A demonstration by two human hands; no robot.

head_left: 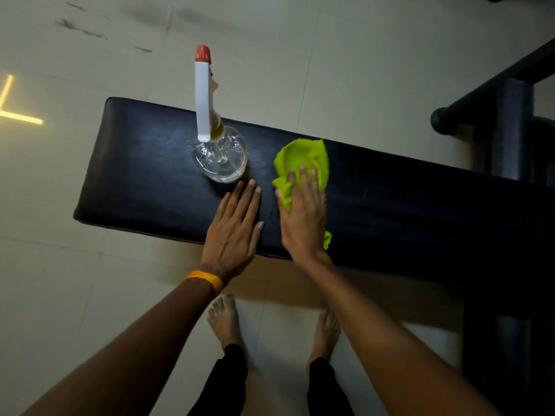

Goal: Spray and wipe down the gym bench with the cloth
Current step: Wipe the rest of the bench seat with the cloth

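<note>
A black padded gym bench [135, 175] runs across the view from left to right. A clear spray bottle [219, 157] with a white trigger head and red nozzle stands upright on it. My left hand [234, 232] lies flat on the pad just in front of the bottle, fingers apart, holding nothing. To its right, my right hand [303, 217] presses flat on a bright green cloth [303, 157] that lies on the pad. The cloth sticks out beyond my fingertips and a corner shows by my wrist.
The bench's dark metal frame and tube [492, 94] rise at the right. Pale floor tiles [90, 295] surround the bench. My bare feet [225, 322] stand close to its near edge. A yellow light reflection [18, 115] glows on the floor at the far left.
</note>
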